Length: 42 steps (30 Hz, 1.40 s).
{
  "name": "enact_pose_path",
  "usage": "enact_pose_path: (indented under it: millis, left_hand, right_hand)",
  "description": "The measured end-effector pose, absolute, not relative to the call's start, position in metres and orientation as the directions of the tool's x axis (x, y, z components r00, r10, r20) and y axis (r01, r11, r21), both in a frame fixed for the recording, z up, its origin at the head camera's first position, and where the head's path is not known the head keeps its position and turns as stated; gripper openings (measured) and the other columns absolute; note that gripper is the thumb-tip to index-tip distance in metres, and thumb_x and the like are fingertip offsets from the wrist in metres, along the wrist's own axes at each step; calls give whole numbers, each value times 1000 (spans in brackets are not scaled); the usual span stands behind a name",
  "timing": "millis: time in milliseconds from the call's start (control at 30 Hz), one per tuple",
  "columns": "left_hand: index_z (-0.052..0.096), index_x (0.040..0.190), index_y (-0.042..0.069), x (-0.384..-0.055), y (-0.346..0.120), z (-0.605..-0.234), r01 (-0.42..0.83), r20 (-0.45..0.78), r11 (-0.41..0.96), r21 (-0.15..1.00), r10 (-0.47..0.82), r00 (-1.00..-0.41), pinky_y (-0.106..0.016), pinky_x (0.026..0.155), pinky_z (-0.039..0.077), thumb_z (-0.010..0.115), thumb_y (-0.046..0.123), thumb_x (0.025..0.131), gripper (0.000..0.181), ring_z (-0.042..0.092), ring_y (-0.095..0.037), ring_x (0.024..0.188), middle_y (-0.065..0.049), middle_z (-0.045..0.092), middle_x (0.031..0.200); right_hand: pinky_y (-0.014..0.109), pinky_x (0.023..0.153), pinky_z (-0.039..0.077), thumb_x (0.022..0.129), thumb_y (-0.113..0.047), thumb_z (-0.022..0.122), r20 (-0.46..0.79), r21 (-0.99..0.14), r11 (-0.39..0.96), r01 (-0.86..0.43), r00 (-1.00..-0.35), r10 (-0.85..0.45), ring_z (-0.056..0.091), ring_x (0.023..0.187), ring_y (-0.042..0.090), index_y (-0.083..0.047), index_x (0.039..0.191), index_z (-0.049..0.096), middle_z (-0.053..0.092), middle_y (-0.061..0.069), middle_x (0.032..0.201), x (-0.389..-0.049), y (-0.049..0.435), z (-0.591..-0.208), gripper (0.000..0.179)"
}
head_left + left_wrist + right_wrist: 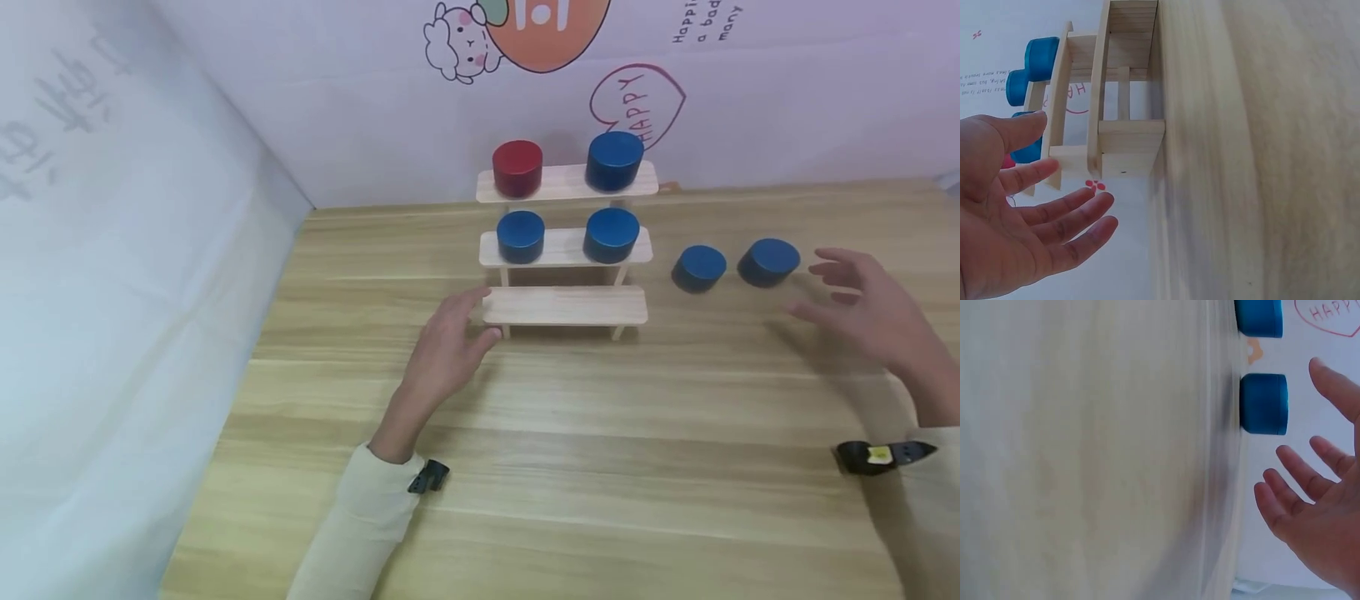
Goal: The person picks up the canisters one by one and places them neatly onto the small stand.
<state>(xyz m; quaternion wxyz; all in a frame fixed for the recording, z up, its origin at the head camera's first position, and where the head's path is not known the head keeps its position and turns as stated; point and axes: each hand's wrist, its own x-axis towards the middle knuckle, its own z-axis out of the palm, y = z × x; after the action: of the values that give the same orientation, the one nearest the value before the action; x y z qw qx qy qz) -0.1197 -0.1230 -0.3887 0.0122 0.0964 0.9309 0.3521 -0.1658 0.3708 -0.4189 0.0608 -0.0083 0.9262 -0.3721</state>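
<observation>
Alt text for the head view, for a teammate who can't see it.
A person's open left hand is at the left end of a three-tier wooden stand; the open right hand is right of two blue cylinders on the table. A red cylinder and three more blue ones sit on the upper two tiers.

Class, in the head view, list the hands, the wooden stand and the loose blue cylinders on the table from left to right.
Left hand, three-tier wooden stand, first loose blue cylinder, second loose blue cylinder, right hand.
</observation>
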Motion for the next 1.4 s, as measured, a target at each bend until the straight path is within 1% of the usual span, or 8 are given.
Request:
enact_pose_path:
  millis: [167, 333, 733, 867, 1033, 1267, 1367, 1400]
  left_hand:
    - [47, 148, 11, -121, -127, -391, 173, 48, 732, 659, 188, -981, -49, 101, 42, 67, 23, 98, 55, 51, -28, 126, -11, 50, 145]
    - [47, 148, 9, -124, -130, -393, 165, 45, 726, 668, 182, -982, -48, 93, 46, 67, 21, 98, 55, 57, -30, 113, -14, 52, 142]
    - [45, 149, 12, -139, -130, -408, 120, -12, 740, 662, 171, -985, -48, 96, 45, 65, 19, 99, 55, 54, -29, 120, -14, 54, 139]
    - [45, 150, 13, -141, -130, -410, 113, -18, 744, 658, 165, -986, -48, 96, 44, 65, 18, 99, 55, 54, -28, 119, -14, 55, 136]
    - [45, 150, 14, -141, -129, -409, 95, -41, 743, 662, 162, -986, -48, 96, 45, 63, 20, 100, 54, 54, -28, 120, -14, 56, 136]
    - [45, 150, 16, -143, -128, -407, 52, -71, 738, 673, 135, -988, -48, 93, 47, 63, 22, 100, 54, 57, -27, 114, -14, 56, 137]
    - [45, 150, 15, -144, -127, -407, 53, -71, 729, 683, 139, -988, -48, 92, 47, 64, 21, 99, 54, 57, -27, 114, -13, 55, 139]
    - [45, 150, 15, -144, -127, -407, 56, -70, 725, 687, 143, -987, -48, 92, 47, 63, 20, 99, 54, 57, -28, 115, -13, 54, 139]
  right_hand:
    - [74, 101, 22, 95, -30, 71, -93, -698, 716, 3, -992, -86, 28, 128, 66, -4, 160, 9, 28, 40, 149, -174, 373, -421, 93]
    - [70, 107, 16, 94, -27, 72, -78, -703, 712, -14, -992, -97, 23, 135, 61, -5, 160, 11, 29, 39, 150, -179, 378, -424, 93]
    - [74, 104, 16, 95, -28, 71, -132, -695, 719, -3, -983, -131, 22, 134, 64, -3, 160, 6, 25, 39, 152, -185, 386, -420, 95]
    - [72, 105, 15, 95, -23, 70, -163, -713, 701, 1, -973, -165, 23, 131, 66, -3, 160, 4, 24, 40, 152, -187, 389, -418, 95]
    - [74, 103, 17, 95, -25, 70, -203, -700, 714, 17, -963, -177, 29, 126, 67, -3, 159, 2, 23, 40, 152, -189, 391, -419, 96]
    - [75, 104, 13, 95, -23, 71, -196, -702, 712, -15, -957, -213, 31, 123, 66, -2, 159, 3, 23, 40, 151, -197, 403, -422, 96]
    - [66, 111, 12, 96, -22, 69, -198, -711, 703, -9, -957, -212, 26, 130, 64, -5, 160, 4, 22, 37, 154, -197, 407, -423, 93]
    - [57, 115, 15, 96, -20, 69, -198, -717, 697, -11, -956, -218, 25, 132, 63, -5, 160, 5, 22, 36, 154, -197, 409, -423, 92]
